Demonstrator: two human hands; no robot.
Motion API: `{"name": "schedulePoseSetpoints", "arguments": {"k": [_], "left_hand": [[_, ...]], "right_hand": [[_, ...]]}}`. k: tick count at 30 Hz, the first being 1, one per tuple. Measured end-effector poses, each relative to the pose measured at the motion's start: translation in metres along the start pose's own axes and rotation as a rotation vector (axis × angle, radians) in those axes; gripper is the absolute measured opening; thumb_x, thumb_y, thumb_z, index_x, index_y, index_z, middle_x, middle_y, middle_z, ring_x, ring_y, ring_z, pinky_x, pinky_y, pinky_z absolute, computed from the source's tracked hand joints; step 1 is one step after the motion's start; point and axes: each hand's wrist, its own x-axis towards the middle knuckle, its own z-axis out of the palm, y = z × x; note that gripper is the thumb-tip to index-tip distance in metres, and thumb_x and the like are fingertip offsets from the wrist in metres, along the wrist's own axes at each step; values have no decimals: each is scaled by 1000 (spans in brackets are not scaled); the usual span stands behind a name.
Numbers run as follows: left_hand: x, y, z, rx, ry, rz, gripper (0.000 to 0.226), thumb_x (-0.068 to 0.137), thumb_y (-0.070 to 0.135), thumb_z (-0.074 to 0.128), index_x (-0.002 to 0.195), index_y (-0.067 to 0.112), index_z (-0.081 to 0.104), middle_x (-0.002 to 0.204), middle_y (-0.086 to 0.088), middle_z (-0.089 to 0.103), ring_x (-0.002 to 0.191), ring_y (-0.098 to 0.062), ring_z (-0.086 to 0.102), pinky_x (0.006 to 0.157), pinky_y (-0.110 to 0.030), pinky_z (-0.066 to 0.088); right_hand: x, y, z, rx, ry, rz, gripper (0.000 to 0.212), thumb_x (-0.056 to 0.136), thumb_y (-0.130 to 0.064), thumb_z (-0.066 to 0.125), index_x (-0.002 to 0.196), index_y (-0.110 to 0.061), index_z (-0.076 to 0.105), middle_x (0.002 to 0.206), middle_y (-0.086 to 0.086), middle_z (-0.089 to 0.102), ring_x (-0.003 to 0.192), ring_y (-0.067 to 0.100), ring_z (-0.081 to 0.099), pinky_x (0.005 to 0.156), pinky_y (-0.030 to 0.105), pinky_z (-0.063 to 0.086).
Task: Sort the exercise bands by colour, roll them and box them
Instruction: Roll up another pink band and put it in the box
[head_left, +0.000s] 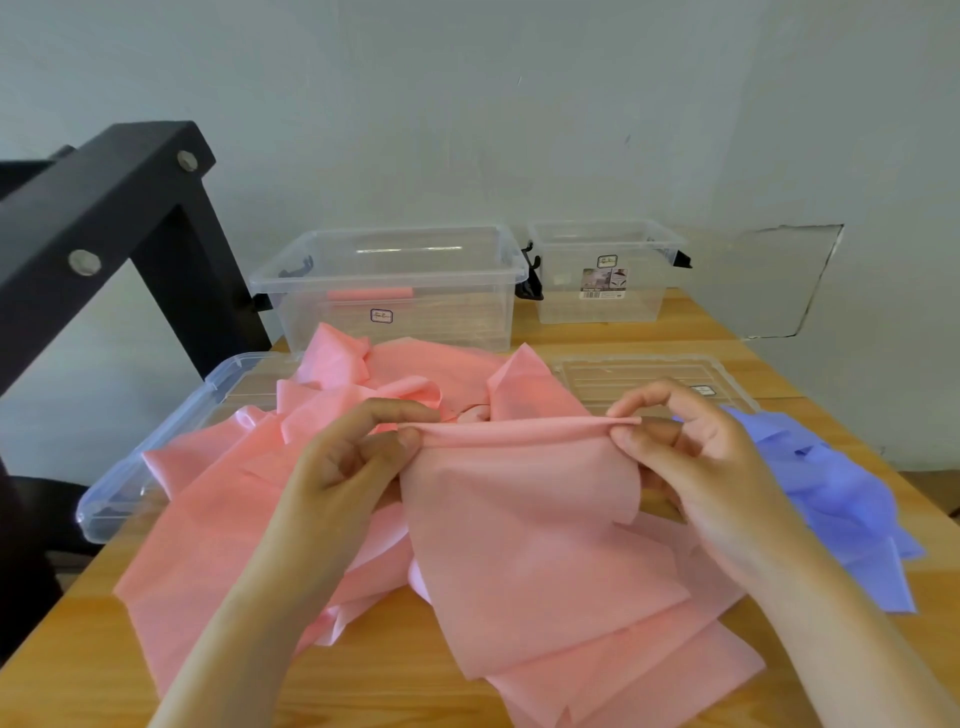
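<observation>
Head view | wooden table (78, 675), grey wall (467, 104) | left hand (348, 457), right hand (696, 447) — both pinching pink band (519, 519)

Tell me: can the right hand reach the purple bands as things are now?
Probably yes. The purple bands lie on the table beside the right hand, with nothing between them. But its fingers pinch the rolled edge of a pink band, so it would have to let go first.
</observation>
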Motion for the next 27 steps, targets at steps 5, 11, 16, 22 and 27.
{"name": "schedulePoseSetpoints", "arguments": {"k": [5,11,16,22,27], "left_hand": [[1,1,-4,-221,-20,-39,31,84,0,51,71,16,73,73,-1,65,66,-11,59,59,-19,51],[3,-9,-3,155,86,45,27,82,-1,71,92,24,70,72,-2,64,71,-14,60,65,-20,51],[2,-5,0,177,73,90,22,87,-3,64,84,17,71,73,0,67,70,-8,58,63,-13,47],[-1,1,0,-66,-7,15,15,82,11,68,83,23,75,66,4,61,63,-6,53,57,-13,45],[-1,1,-1,-125,18,-8,15,82,13,65,73,21,76,77,2,68,72,-9,62,64,-19,52]], "right_hand": [[-1,0,-5,81,-33,16,14,75,-9,66,76,-22,72,69,0,56,67,22,45,73,46,38],[0,4,1,-109,23,-70,27,84,-1,68,83,-28,72,75,4,64,73,21,52,68,35,41],[1,6,1,-133,57,-79,28,87,-3,65,85,-29,73,78,5,68,71,21,54,69,41,44],[1,4,1,-24,48,5,26,88,-10,65,78,-32,71,62,-8,60,59,9,52,63,29,41],[-1,3,-1,68,-25,-7,17,68,-14,80,81,-25,74,72,0,58,74,25,43,70,41,35]]}}
